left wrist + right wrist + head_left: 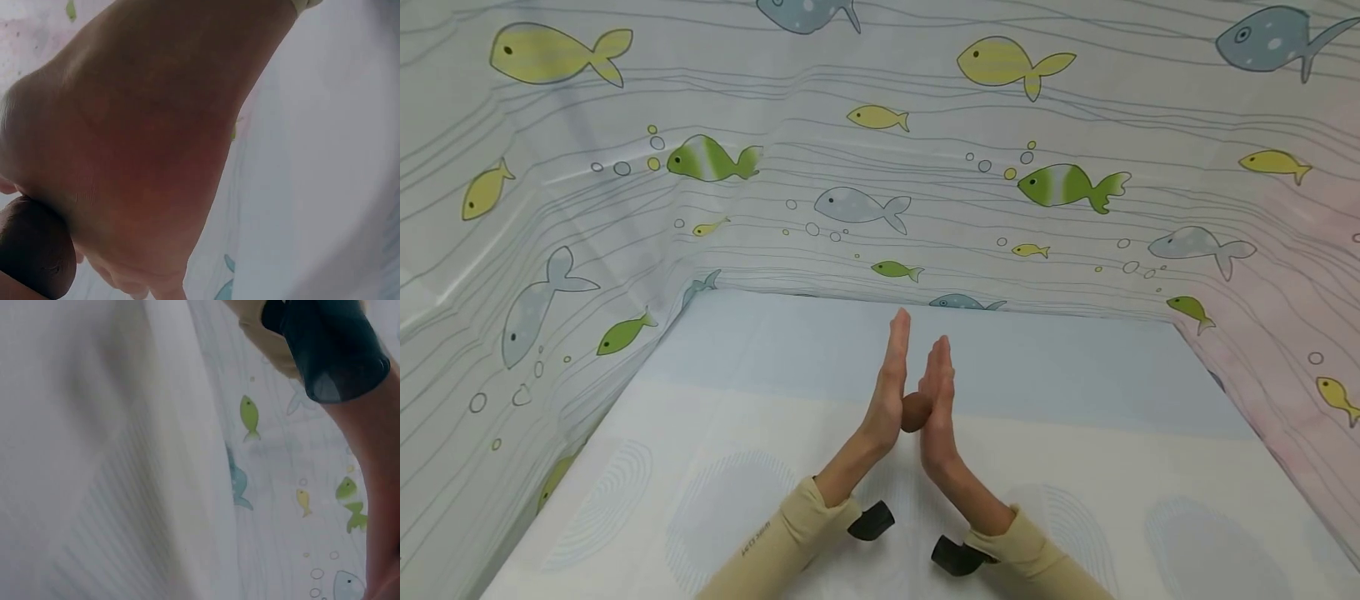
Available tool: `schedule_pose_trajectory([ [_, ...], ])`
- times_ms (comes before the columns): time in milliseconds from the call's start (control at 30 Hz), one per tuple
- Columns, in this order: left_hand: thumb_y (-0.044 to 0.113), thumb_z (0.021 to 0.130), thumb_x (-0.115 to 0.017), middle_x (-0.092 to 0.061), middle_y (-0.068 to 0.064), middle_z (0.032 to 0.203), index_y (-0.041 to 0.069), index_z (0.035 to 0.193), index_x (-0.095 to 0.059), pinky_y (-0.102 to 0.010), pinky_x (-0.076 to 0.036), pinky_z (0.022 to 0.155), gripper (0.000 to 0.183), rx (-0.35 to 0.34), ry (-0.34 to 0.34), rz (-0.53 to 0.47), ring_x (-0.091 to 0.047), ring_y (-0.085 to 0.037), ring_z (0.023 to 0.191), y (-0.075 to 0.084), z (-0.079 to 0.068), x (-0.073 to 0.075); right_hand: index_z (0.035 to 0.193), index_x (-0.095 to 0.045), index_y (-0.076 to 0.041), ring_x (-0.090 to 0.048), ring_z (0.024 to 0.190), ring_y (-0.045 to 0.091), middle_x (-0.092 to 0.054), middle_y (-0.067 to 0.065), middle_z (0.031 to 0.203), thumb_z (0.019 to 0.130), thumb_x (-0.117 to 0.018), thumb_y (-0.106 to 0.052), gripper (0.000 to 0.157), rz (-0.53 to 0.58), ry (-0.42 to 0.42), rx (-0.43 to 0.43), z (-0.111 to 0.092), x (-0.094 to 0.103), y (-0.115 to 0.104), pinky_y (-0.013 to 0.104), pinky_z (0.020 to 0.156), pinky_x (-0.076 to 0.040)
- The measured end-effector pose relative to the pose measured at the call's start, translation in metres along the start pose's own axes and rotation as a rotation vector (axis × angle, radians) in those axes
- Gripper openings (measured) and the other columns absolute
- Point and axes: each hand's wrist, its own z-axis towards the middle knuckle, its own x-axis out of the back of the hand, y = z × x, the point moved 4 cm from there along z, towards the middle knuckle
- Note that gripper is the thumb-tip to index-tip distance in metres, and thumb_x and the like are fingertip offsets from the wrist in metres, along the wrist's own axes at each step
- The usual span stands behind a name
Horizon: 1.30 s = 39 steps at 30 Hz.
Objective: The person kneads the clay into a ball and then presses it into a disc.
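A smooth brown ball (915, 412) sits between my two palms, over the table. My left hand (891, 387) stands upright, its fingers straight and pointing away, with the palm against the ball's left side. On the other side my right hand (938, 404) presses in, fingers straight too and tips leaning toward the left hand. The fingertips of the two hands stay apart. In the left wrist view a large palm and heel of a hand cover the middle, with the dark ball (39, 250) touching it at the lower left. The right wrist view leaves the ball out.
A table (775, 350) with a pale blue and white cover lies under the hands. Fish-patterned curtains (865, 167) surround it at the back and sides. Black wrist cameras (872, 522) stick out from both beige sleeves (790, 542), close to each other.
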Motion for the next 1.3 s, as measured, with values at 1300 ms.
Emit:
schedule_pose_trajectory([
  [1300,0.042,0.105,-0.011,0.004,-0.001,0.167,0.012,0.159,0.007,-0.053,0.003,0.120,0.065,0.053,-0.029,0.004,0.005,-0.016,0.153,-0.017,-0.015,-0.004,0.160,0.007,-0.014,0.007,0.153,0.022,0.008,0.003,0.167,0.102,-0.014,-0.060,0.076,-0.038,0.014,0.065,0.010,0.001,-0.008,0.054,0.120,0.004],
])
